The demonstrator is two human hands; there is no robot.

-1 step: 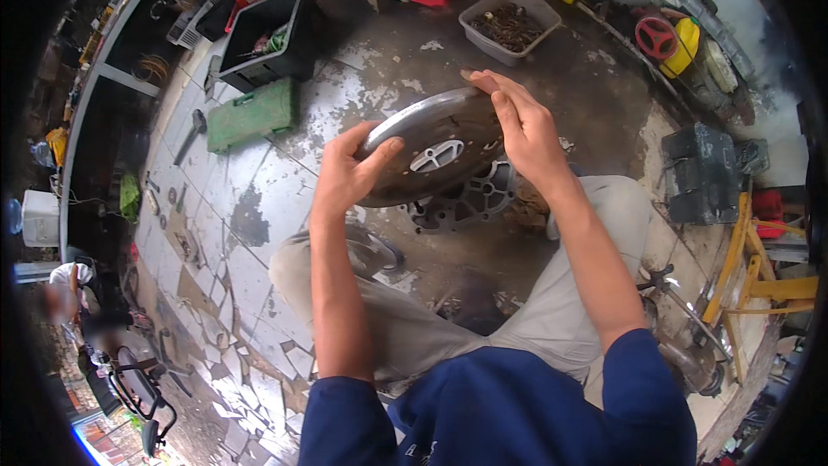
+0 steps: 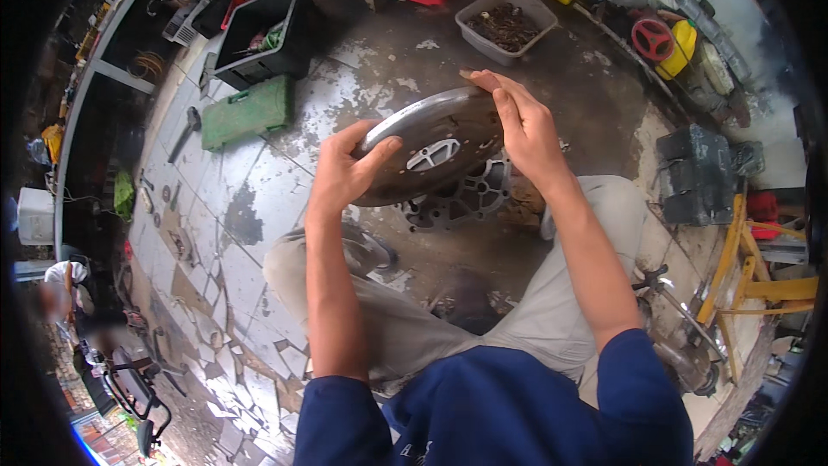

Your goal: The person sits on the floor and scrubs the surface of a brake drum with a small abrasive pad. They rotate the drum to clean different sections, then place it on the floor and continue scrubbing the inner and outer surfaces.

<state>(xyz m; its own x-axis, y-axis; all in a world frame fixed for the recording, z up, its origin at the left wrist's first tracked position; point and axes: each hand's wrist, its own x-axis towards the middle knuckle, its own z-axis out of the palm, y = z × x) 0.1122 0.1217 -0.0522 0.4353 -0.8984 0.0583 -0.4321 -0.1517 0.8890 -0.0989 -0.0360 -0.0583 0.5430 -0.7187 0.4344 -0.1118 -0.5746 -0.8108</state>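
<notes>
A round, dark metal flywheel [image 2: 473,131] with a shiny rim and a hole in its centre is held tilted in front of me, between both hands. My left hand [image 2: 345,166] grips its left edge, with the thumb on the face and the fingers behind the rim. At the upper right edge, my right hand [image 2: 524,127] is closed around the rim, its fingers along the top. Behind and below the disc, a grey metal engine housing [image 2: 466,200] with ribs and bolt holes rests between my legs. The flywheel covers part of it.
A grey tub of small metal parts [image 2: 507,24] stands ahead. To the left are a black crate [image 2: 259,56], a green case [image 2: 248,112] and a hammer [image 2: 185,134]. Broken tiles [image 2: 246,388] lie lower left. At right are a black box [image 2: 697,177] and a yellow frame [image 2: 742,285].
The whole view has shifted slightly. Both hands keep the same grip on the flywheel, which stays tilted above the housing.
</notes>
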